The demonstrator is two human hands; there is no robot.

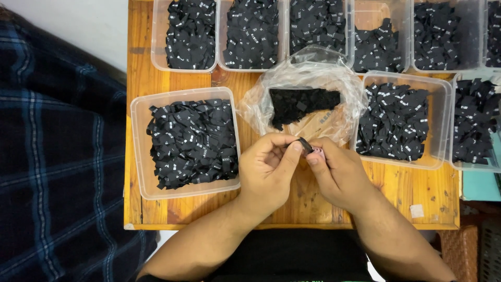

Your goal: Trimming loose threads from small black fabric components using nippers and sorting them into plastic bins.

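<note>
Table: a small wooden table (pixel 156 52) with orange-brown planks, its near edge just in front of the person's body.
Room: a dark plaid cloth (pixel 57 156) fills the left side; a pale floor shows above it, and a teal patch sits past the table's right edge.
Edges: the tubs crowd the back and both sides, the rightmost ones running out over the right edge.
Open room: bare wood lies only in front, around both hands and along the near edge.
Left tub: a clear plastic tub (pixel 136 156) near the left hand, heaped with small black labels (pixel 190 143) bearing white marks.
Right tub: another clear tub (pixel 437 125) just beside the right hand, likewise full.
Back row: more clear tubs of the same labels.
Bag: a crumpled clear plastic bag (pixel 261 104) in the middle holds a dark heap of labels.
Left hand (pixel 266 169): thumb and forefinger in a narrow grip, pinching a small black label (pixel 305 144).
Right hand (pixel 339 175): fingertips closed on the same label, touching the left hand, just in front of the bag.
</note>
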